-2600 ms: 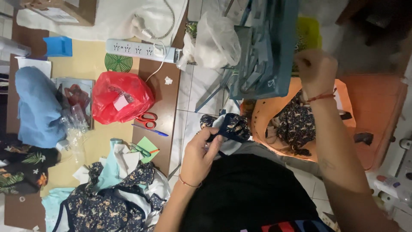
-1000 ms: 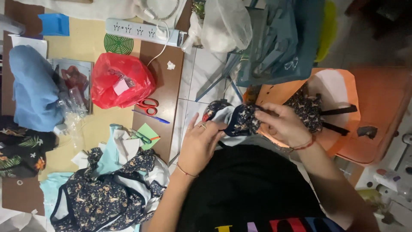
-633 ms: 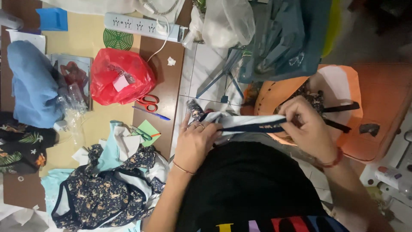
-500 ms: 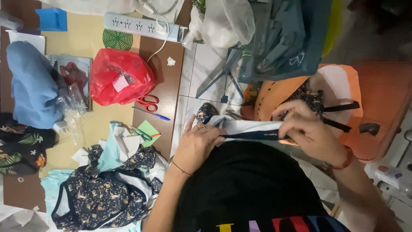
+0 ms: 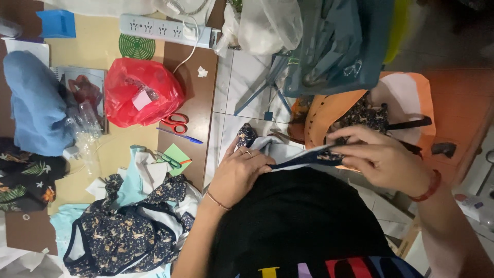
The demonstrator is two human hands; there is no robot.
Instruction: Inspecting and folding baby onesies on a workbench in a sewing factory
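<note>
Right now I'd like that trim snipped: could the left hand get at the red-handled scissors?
Probably yes: the left hand would first have to release the fabric piece; the scissors lie uncovered on the brown surface nearby.

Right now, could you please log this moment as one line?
left hand: pressing fabric piece | right hand: pinching its edge | scissors: untouched

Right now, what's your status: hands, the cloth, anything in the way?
Left hand pressing cloth piece on lap. Right hand pinching its other end. Nothing between them.

Red plastic bag, red scissors beside it — white power strip above.
</note>
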